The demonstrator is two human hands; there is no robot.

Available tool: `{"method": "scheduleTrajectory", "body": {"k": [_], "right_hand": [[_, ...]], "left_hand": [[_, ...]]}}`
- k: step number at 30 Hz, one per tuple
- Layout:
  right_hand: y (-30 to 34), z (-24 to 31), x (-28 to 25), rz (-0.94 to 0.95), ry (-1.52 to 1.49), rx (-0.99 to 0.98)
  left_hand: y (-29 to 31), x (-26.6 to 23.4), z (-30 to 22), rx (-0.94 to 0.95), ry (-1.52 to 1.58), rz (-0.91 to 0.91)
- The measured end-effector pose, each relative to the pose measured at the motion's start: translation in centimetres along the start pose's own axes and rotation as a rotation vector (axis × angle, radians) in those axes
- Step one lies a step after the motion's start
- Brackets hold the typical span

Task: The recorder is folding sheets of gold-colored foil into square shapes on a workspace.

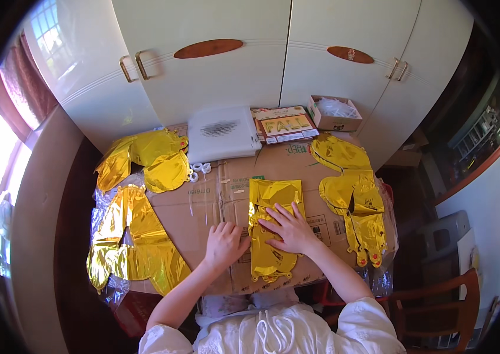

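A folded gold foil balloon [265, 259] lies on the cardboard in front of me, a flat strip with small tabs at its near end. My right hand [288, 230] rests on it, palm down with fingers spread. Just beside its left edge, my left hand [226, 243] is on the cardboard, fingers loosely bent and the thumb apart, close to the foil. Its fingertips are partly hidden. Other flat gold foil balloons lie around: one at the far left [164, 159], one at the near left [135, 248], and one at the right [353, 197].
Flattened cardboard [167, 212] covers the table. At the back are a stack of clear plastic bags [220, 138], printed cards [285, 125] and a small box [335, 121] of whitish plastic pieces. White ribbon rolls [200, 170] sit left of centre. A wooden chair [439, 301] stands at right.
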State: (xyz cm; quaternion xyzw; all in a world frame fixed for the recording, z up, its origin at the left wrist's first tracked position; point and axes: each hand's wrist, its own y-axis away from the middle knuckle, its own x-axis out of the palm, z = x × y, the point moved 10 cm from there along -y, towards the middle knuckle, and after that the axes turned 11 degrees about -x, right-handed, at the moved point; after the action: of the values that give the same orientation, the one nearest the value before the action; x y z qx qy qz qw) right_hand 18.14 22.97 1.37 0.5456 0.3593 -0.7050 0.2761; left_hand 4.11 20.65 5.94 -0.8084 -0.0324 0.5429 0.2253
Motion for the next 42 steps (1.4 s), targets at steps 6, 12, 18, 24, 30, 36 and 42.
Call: {"method": "scheduleTrajectory", "body": {"k": [6,12,18,24,30,36,42], "right_hand": [[-0.1,0.0,0.4,0.024,0.024,-0.01],[0.0,0.0,0.5,0.045,0.056,0.0],[-0.7,0.1,-1.4,-0.076,-0.049,-0.046],[-7.0,-3.2,-3.5,-0.182,-0.017,-0.138],[-10.0,-4.3,3.2,0.123,0.059,-0.127],[-9.9,-4.3,3.8,0.152,0.037,-0.081],[-9.8,-4.5,3.7,0.142,0.048,-0.064]], "left_hand": [[-1.1,3.7,0.1,-0.129,-0.156,-0.008],[-0.1,3.4,-1.7,-0.009,-0.218,-0.022],[1.0,0.4,-2.4,-0.04,-0.177,-0.045],[1.6,0.9,-2.8,-0.012,-0.152,0.048],[2.5,2.2,-2.9,0.035,-0.219,0.066],[3.4,2.6,-2.7,0.025,-0.212,0.119],[3.4,1.6,-3.2,0.037,-0.187,0.157]]}}
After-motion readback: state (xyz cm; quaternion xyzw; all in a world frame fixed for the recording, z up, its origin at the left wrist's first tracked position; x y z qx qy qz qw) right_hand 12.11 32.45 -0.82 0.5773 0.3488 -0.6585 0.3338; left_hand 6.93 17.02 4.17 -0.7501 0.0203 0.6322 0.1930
